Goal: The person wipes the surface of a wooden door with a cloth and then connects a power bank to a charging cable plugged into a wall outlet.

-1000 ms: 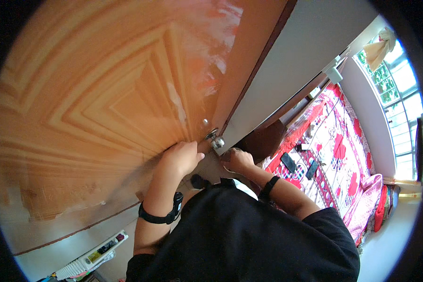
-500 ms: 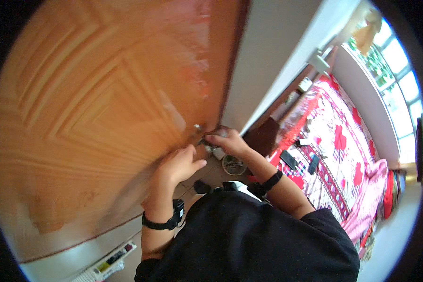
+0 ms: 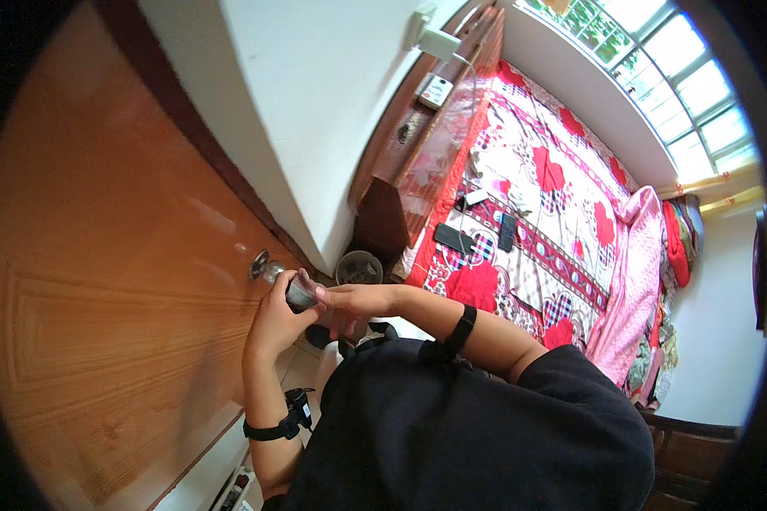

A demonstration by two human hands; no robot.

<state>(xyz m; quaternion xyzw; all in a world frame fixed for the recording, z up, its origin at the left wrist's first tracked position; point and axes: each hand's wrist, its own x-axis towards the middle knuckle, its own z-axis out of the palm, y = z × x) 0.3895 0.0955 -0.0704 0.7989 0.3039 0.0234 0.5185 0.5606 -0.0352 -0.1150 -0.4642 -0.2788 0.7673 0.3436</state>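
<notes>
Both hands shifted onto door knob [image 3: 296, 292], left hand [image 3: 274, 319] grip holding it, right hand [image 3: 349, 300] touching.

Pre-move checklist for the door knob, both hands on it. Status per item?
1. Left hand on the metal door knob: ok, wrapped round it.
2. Right hand at the knob's end: ok, fingertips touch it.
3. Knob seated against the wooden door: ok, round plate sits at the door face.
4. Latch position: cannot tell, hidden.
5. Door open or closed: cannot tell from this angle.
6. Floor by the door: not ok, a dark round bin stands close.
</notes>
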